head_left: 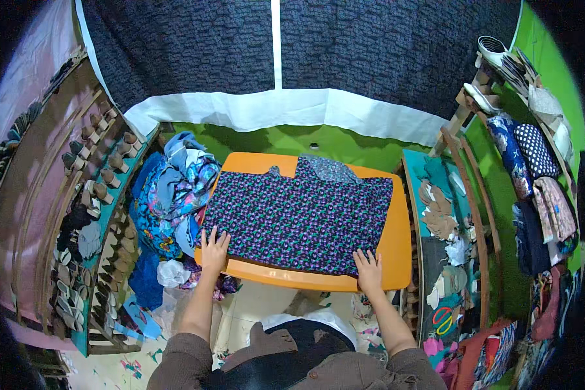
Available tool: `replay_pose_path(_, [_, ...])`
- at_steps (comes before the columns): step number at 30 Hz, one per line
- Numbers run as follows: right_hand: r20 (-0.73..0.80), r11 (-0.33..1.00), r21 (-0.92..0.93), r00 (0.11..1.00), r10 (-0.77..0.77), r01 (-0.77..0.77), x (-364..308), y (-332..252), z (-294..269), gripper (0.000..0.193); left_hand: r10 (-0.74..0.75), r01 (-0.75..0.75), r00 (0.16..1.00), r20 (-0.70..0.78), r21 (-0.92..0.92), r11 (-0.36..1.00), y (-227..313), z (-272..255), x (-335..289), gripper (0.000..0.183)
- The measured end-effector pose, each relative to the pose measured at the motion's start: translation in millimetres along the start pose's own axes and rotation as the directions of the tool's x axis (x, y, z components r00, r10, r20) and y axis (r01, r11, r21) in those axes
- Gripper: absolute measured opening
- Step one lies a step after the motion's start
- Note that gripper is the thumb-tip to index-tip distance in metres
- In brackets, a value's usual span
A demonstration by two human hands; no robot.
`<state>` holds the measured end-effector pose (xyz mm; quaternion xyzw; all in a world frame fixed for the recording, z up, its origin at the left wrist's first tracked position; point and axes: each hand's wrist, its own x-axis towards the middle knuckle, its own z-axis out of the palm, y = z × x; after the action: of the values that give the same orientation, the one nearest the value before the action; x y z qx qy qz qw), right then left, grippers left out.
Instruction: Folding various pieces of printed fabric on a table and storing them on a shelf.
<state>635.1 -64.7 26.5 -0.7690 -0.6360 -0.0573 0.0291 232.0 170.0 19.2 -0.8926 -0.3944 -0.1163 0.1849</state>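
Note:
A dark cloth with a small purple and green flower print lies spread flat over an orange table. My left hand rests on the cloth's near left corner, fingers stretched out. At the near right corner my right hand lies with its fingers spread on the edge of the fabric. A grey patterned piece of cloth shows at the far edge, partly under or beside the dark one; which, I cannot tell. Neither hand grasps anything.
Left of the table is a heap of blue cloth. A shelf of shoe-shaped pieces runs along the left. On the right, a bench carries cut scraps and scissors; folded fabrics hang beyond it. Scraps litter the floor.

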Motion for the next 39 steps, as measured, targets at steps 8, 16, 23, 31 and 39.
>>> replay_pose_path(8, [-0.009, 0.991, 0.006, 0.991, 0.132, -0.132, -41, -36, 2, 0.056, 0.009, -0.01, 0.998, 0.056, 0.024, 1.0, -2, -15, -46, 0.036])
replay_pose_path(16, [-0.015, 0.967, 0.18, 0.983, 0.185, -0.179, -61, -36, -26, 0.064, -0.054, 0.054, 0.999, 0.006, -0.091, 0.994, -9, -41, -64, 0.035])
replay_pose_path(23, [0.137, 0.835, 0.481, 0.963, 0.23, -0.268, -74, -5, -72, 0.031, 0.096, -0.106, 0.994, -0.046, -0.324, 0.94, -28, -96, -65, 0.04])
replay_pose_path(31, [0.072, 0.302, 0.934, 0.928, 0.367, -0.191, -21, 61, -95, 0.026, 0.07, -0.14, 0.971, -0.227, -0.308, 0.941, -43, -111, 9, 0.031])
replay_pose_path(39, [-0.019, 0.2, 0.976, 0.876, 0.481, -0.089, 130, 77, -78, 0.025, -0.128, 0.105, 0.986, -0.108, -0.201, 0.974, -49, -67, 114, 0.023])
